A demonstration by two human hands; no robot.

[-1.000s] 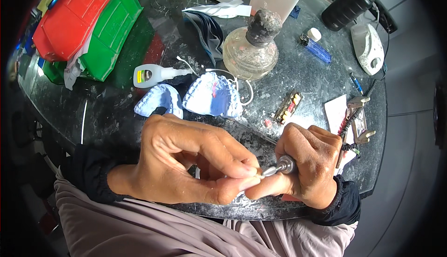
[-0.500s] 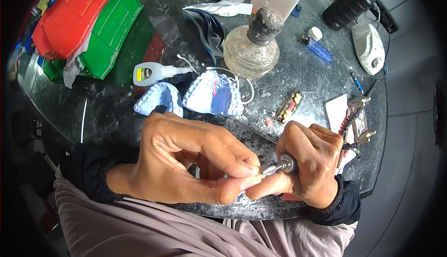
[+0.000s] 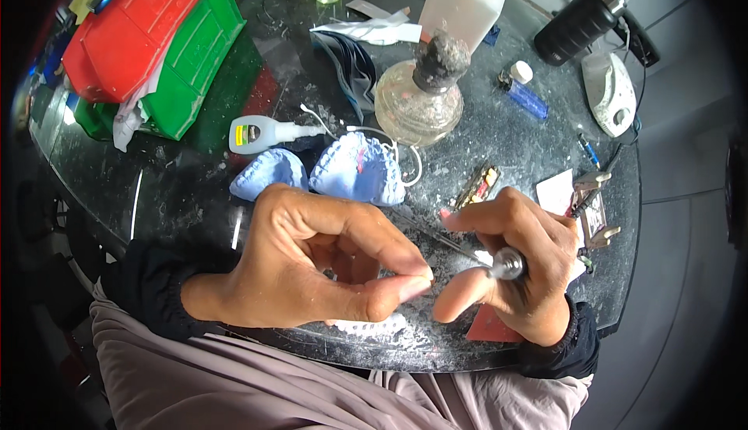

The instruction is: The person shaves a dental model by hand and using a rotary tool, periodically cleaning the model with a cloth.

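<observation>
My left hand is closed in a pinch, thumb against fingertip. Whatever it grips there is too small or hidden to name. Beside it, my right hand holds a metal rotary handpiece, its round nose showing between thumb and fingers. The right thumb and forefinger stand apart, and the tool's tip is blurred. Just beyond my left hand lie two pale blue dental casts, a smaller one and a larger one with a pink mark. A short strip of artificial teeth lies past my right hand.
A glass spirit lamp stands behind the casts, near a squeeze bottle and a translucent jug. Red and green bins fill the back left. At right are a white control box and a black flask.
My right hand has drawn away to the right and its fingers have spread, so the handpiece tip has left my left fingertips. The left hand keeps its pinch.
</observation>
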